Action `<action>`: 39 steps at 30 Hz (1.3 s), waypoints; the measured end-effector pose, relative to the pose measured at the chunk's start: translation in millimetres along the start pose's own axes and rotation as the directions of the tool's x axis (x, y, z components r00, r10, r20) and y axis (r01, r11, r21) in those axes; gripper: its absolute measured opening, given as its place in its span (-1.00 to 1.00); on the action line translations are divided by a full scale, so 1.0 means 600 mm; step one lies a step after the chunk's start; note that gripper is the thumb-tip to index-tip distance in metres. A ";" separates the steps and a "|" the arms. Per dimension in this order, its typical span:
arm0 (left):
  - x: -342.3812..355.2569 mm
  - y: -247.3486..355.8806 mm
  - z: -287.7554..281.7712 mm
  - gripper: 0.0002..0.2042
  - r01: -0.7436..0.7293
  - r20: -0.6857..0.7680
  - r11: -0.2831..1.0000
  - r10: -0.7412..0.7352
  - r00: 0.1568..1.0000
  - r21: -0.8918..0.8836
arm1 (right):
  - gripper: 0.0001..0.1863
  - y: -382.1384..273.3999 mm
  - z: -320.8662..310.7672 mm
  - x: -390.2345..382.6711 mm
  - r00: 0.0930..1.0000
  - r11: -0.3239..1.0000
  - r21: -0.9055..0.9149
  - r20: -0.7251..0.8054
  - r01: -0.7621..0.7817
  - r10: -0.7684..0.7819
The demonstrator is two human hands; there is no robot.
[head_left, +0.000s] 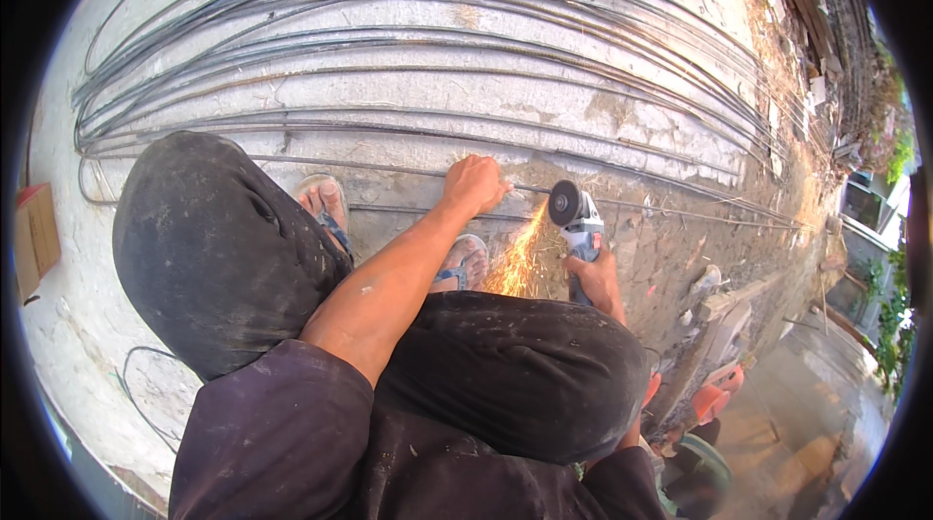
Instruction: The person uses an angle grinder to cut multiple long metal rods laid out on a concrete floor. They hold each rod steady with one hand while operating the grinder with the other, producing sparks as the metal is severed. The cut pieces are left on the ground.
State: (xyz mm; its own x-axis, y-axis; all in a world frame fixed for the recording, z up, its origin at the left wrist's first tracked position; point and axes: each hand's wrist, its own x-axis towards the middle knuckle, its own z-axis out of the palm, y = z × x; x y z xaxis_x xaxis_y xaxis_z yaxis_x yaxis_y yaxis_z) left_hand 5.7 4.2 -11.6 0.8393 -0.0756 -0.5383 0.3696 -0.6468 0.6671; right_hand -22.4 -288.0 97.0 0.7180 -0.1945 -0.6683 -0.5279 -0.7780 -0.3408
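Observation:
My right hand [598, 282] is wrapped round the body of an angle grinder [581, 228]. The grinder's dark disc [564, 202] meets a thin steel rebar [530, 189], and orange sparks [522, 262] spray from there down toward my sandalled foot [465, 265]. Just left of the disc, my left hand [474, 184] is closed round the same rebar. That bar runs on to the left past my knee and to the right beyond the grinder. My left fingertips are partly hidden by the back of the hand.
Several long bent rebars [408, 34] lie across the pale concrete ahead. Wooden boards [714, 345] and an orange object [717, 394] are at the right, near a greenish bucket [708, 467]. A cardboard box [37, 238] stands at the far left. My bent knees [525, 374] flank my arms.

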 end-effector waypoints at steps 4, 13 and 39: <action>0.001 0.002 0.002 -0.60 -0.019 0.001 1.000 0.019 1.000 0.000 | -0.49 0.022 0.005 -0.003 1.000 1.000 -0.004 -0.006 -0.002 0.002; -0.001 0.004 -0.005 -0.61 0.021 0.022 1.000 -0.021 1.000 -0.016 | -0.55 -0.014 0.000 -0.001 0.999 0.996 0.082 -0.028 0.018 -0.016; -0.002 0.009 -0.008 -0.60 0.023 0.050 1.000 -0.022 0.999 -0.015 | -0.52 0.013 -0.001 -0.002 1.000 1.000 0.004 -0.001 0.024 -0.024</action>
State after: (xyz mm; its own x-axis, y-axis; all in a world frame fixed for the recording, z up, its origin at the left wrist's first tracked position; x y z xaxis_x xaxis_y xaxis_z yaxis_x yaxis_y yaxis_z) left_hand 8.3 4.4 -5.0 0.8101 -0.0990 -0.5779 0.3947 -0.6367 0.6624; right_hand -26.9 -294.2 95.3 0.7311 -0.1763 -0.6591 -0.5121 -0.7801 -0.3593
